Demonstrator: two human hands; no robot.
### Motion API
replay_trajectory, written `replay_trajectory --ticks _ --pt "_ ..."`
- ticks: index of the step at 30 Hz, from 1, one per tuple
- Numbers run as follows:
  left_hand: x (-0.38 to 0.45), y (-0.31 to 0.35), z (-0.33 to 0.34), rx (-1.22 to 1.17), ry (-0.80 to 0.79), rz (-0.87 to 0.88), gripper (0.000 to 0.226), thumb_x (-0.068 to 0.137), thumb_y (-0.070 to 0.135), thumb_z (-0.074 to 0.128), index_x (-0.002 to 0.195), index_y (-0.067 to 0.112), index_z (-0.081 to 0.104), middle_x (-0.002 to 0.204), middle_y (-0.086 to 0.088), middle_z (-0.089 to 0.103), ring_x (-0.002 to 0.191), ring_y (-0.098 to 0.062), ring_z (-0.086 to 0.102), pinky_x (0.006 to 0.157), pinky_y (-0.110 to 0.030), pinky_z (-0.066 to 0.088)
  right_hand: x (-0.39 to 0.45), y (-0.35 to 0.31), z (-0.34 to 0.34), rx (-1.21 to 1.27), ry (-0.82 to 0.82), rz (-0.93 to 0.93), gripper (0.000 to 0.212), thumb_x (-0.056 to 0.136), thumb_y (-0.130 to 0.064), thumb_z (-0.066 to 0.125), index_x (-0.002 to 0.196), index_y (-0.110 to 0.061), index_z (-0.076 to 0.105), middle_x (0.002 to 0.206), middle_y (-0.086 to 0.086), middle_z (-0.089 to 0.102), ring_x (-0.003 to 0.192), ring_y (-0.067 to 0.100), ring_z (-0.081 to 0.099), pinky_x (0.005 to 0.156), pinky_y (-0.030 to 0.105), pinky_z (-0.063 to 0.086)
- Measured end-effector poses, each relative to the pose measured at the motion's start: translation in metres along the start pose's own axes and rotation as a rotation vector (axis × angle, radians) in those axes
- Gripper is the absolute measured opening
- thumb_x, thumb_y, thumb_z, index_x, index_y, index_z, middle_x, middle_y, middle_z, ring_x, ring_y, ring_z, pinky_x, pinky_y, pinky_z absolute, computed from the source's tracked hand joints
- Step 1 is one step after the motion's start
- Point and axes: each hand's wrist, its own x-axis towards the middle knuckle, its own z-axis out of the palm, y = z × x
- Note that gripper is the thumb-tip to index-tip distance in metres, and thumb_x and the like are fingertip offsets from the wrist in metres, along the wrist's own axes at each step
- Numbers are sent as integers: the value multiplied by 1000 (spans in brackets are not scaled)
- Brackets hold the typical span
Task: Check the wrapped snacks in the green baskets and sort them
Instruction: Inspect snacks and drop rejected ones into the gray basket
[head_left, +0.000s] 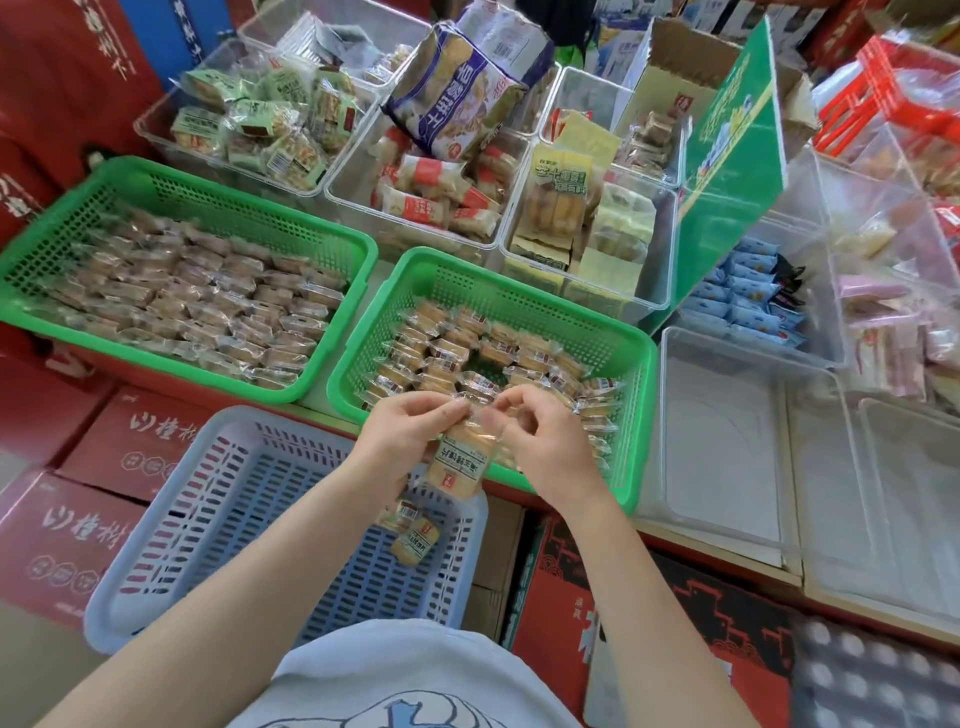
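A wrapped snack (460, 460) hangs upright at the lower middle of the frame, over the near rim of the right green basket (644, 415). The left hand (410, 431) pinches its clear top edge from the left, and the right hand (535, 436) pinches the same edge from the right; both grips are pressed together on the wrapper, fingertips nearly touching.

Behind the hands, the right green basket holds rows of similar wrapped snacks (467, 353) ringed around a bare patch of its floor. The hands and the held snack hide part of the nearest row. To the left, just beside it, the left green basket (52, 244) is packed almost full with the same kind of packets (197, 296).

Below the hands, at the lower left, a blue basket (208, 519) holds two packets (410, 530) near its right wall, partly hidden by the left forearm.

Clear bins (410, 228) with other packaged snacks fill the upper part of the frame, with a large purple bag (452, 98) lying across two of them. A green sign (737, 171) leans at the upper right. Clear trays (727, 441) sit at the right, and red cartons (135, 441) stand along the lower left.
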Motion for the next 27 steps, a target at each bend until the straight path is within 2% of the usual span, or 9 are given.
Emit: replay_trajectory --ticks 3,5,8,11,13,15,18,23,27 --pt "23 3 3 37 26 40 7 83 23 80 81 16 81 78 -3 75 71 -17 64 63 -29 51 22 7 -2 -80 -232 78 35 84 -45 76 114 -29 65 100 -9 57 83 4 54 71 21 43" --pt "41 1 7 104 99 107 8 86 24 79 87 17 79 79 5 76 72 -8 67 67 -24 53 37 14 0 -105 -182 97 26 85 -34 78 107 -26 65 96 -6 62 79 6 56 67 22 44" --pt "71 -8 5 434 172 193 21 99 30 63 116 22 71 110 9 72 104 -10 66 89 -26 52 60 28 1 -142 2 139 21 86 -24 74 101 -24 59 95 -4 58 77 8 54 63 24 43" --pt "97 -21 -4 961 75 198 51 103 32 55 151 23 44 158 6 38 147 -16 33 117 -33 28 84 38 -2 -109 129 193 20 89 -18 70 102 -21 56 94 -5 59 76 6 54 60 19 39" --pt "110 -31 -11 1253 -30 208 62 103 42 50 159 30 26 169 6 11 156 -19 4 121 -36 2 99 48 1 -164 167 174 22 89 -16 69 108 -19 57 98 -5 60 80 6 55 63 18 42" --pt "117 -42 -15 1425 -114 216 63 103 49 42 160 35 18 170 3 0 156 -21 -8 123 -42 -7 114 57 9 -266 168 120 26 90 -16 69 113 -16 57 102 -3 61 83 11 57 69 23 49" --pt "122 -48 -15 1492 -141 204 58 104 53 35 158 39 22 170 2 0 156 -22 -6 126 -51 -3 128 69 24 -426 83 47 29 91 -13 67 115 -12 50 97 -1 55 87 18 54 64 24 40" --pt "132 -47 -12 1362 17 334 49 103 43 43 152 32 41 161 -4 34 150 -24 26 122 -49 16 142 77 43 -461 36 -63 19 91 -7 66 98 -12 49 85 -4 47 78 13 42 60 16 27" --pt "142 -49 -8 1219 111 420 50 101 33 50 149 19 44 154 -8 43 145 -25 33 122 -48 21 146 88 48 -450 26 -78 15 90 -8 67 97 -11 53 86 -3 52 80 15 48 67 20 38"
